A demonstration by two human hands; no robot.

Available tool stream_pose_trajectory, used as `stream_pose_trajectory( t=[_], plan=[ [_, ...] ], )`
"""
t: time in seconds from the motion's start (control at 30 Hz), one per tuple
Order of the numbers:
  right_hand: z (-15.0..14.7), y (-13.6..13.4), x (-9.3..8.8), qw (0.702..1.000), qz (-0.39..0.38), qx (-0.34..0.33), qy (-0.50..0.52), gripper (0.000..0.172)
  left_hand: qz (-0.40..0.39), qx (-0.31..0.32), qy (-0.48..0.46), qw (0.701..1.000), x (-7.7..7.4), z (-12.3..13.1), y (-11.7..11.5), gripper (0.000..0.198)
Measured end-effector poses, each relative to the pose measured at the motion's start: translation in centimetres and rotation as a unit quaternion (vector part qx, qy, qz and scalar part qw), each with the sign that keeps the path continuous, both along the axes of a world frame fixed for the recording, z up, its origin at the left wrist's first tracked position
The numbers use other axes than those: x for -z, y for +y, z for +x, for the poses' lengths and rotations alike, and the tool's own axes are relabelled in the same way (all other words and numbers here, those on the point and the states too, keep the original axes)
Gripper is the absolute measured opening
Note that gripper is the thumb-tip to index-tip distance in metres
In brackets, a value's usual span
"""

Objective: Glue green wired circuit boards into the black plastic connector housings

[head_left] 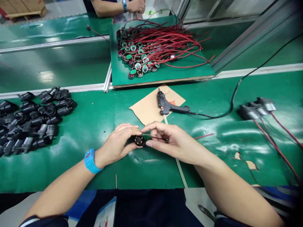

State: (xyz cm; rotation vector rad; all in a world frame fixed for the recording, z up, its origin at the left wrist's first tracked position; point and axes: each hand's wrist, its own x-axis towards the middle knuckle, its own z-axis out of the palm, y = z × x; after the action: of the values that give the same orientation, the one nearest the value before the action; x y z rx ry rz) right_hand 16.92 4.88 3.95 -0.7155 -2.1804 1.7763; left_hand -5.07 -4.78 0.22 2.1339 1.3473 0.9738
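My left hand [118,143] and my right hand [174,142] meet over the green mat, both closed around a small round black part [139,140] with a copper-coloured ring. A thin red wire [203,136] trails from it to the right, under my right fingers. A blue wrist strap [91,161] sits on my left wrist. Beyond my hands, a black glue gun [169,105] lies on a piece of brown cardboard [148,108].
Several black plastic housings [33,118] are heaped at the left. A green board [165,74] at the back carries many round parts with red wires [161,42]. Wired black parts [257,108] lie at the right. Another person's hands [132,6] work at the far edge.
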Motion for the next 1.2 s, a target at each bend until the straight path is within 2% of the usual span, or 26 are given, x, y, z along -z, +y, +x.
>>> stream_pose_trajectory(
  t=[0.13,0.37,0.53,0.8,0.87,1.0,1.07,1.13,1.2],
  plan=[
    [-1.0,-0.9,0.2,0.994,-0.075,0.061,0.053,0.032,0.035,-0.015,-0.019,0.999,-0.1,0.1,-0.6,0.029],
    [-1.8,-1.6,0.7,0.992,-0.078,0.081,0.053,0.031,0.092,-0.036,0.027,0.995,0.1,0.1,-0.9,0.035],
    [-1.9,-1.7,0.9,0.990,-0.084,0.093,0.063,0.035,0.105,-0.062,0.050,0.991,-0.1,0.6,-1.1,0.034],
    [-2.5,-2.3,1.1,0.992,0.034,0.110,0.049,0.037,0.096,-0.033,0.070,0.992,-0.1,0.9,-1.8,0.040],
    [-2.5,-2.2,0.9,0.992,0.026,0.111,0.048,0.035,0.078,-0.045,0.051,0.995,-0.4,1.1,-1.8,0.039],
    [-1.7,-1.4,0.3,0.989,-0.006,0.115,0.096,0.041,-0.011,-0.087,-0.052,0.995,-1.3,1.4,-1.6,0.034],
    [-1.1,-1.1,-0.1,0.978,0.041,0.150,0.136,0.040,-0.039,-0.094,-0.096,0.990,-1.4,1.4,-1.7,0.036],
    [-0.6,-1.0,-0.3,0.961,0.124,0.189,0.158,0.031,-0.051,-0.098,-0.122,0.986,-1.4,1.3,-1.7,0.037],
    [-0.3,-1.1,-0.4,0.946,0.200,0.196,0.161,0.023,-0.052,-0.097,-0.138,0.984,-1.3,1.2,-1.8,0.038]
  ],
)
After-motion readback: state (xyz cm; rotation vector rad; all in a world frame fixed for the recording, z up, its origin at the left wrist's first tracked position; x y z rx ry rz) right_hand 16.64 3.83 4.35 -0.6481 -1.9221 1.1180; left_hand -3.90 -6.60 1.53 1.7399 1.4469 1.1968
